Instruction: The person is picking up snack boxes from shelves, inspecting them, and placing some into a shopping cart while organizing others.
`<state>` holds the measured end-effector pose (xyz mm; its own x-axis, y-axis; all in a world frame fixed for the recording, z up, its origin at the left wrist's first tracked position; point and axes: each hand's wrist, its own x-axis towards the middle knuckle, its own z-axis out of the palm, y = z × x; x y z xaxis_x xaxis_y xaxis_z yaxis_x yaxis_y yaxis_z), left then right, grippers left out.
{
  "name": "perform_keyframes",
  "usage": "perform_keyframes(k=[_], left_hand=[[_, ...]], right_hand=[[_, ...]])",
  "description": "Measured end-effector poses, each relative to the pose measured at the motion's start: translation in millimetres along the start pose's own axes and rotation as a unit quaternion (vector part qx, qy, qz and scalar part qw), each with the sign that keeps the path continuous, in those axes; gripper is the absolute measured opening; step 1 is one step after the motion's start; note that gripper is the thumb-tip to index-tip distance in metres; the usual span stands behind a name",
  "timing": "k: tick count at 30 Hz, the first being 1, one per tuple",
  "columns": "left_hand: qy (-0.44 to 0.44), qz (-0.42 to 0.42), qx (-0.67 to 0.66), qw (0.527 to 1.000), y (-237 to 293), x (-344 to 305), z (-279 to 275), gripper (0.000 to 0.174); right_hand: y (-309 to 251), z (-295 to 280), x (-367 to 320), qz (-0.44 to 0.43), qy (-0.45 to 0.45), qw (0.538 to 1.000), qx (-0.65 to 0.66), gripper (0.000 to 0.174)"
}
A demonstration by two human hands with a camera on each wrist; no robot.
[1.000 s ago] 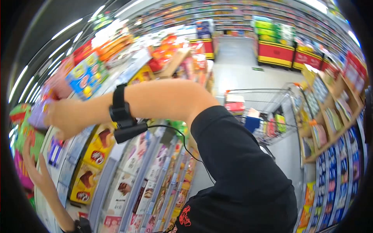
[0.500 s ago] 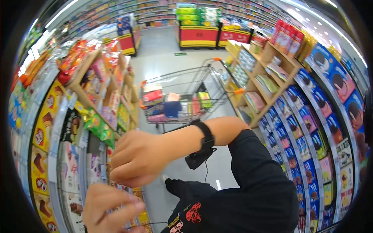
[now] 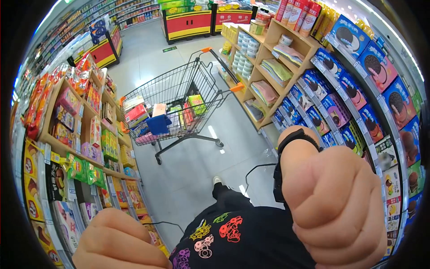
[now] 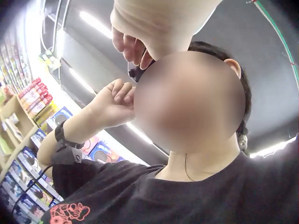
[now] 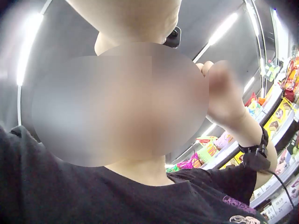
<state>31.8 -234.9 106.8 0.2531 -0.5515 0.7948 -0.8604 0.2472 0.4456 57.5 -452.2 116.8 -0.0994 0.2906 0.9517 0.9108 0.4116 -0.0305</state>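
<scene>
Both hands are raised close to the face. My left hand (image 3: 118,244) shows curled fingers at the lower left of the head view; in the left wrist view the same hand (image 4: 154,23) is beside a small black device (image 4: 135,72). On the right of the head view, my right hand (image 3: 336,201) is curled like a fist, and the left wrist view shows this hand (image 4: 114,102) at the side of the head. No object is visible in either hand; whether they touch the device is unclear.
A wire shopping cart (image 3: 172,137) holding several packages, among them a blue item (image 3: 159,124), stands ahead in the aisle. Stocked wooden shelves (image 3: 45,134) line the left, with more wooden shelves (image 3: 268,42) and blue cookie boxes (image 3: 347,36) on the right. Red and yellow counters (image 3: 188,27) stand beyond.
The view has swung from the left shelves to the aisle. Both hands have drawn back from the left, closer to the head, and the right hand is now at the right side.
</scene>
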Motion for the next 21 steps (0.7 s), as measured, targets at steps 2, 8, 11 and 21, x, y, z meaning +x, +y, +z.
perform_keyframes(k=[2,8,11,21], left_hand=[[-0.007,0.016,-0.018,1.0,-19.6,19.5,8.4,0.018],[-0.056,0.045,-0.066,0.995,-84.4,76.2,25.8,0.016],[-0.09,0.049,-0.083,0.991,-109.7,95.3,28.1,0.016],[-0.048,0.051,-0.097,0.993,-189.3,112.4,29.3,0.015]], right_hand=[[5.2,-22.6,-3.8,0.001,-0.008,1.0,-0.006,0.023],[10.1,-92.1,-13.2,-0.008,-0.032,0.998,-0.045,0.026],[1.5,-102.6,-28.0,0.048,0.033,0.995,-0.083,0.029],[60.2,-180.2,-54.6,0.118,-0.106,0.987,-0.034,0.01]])
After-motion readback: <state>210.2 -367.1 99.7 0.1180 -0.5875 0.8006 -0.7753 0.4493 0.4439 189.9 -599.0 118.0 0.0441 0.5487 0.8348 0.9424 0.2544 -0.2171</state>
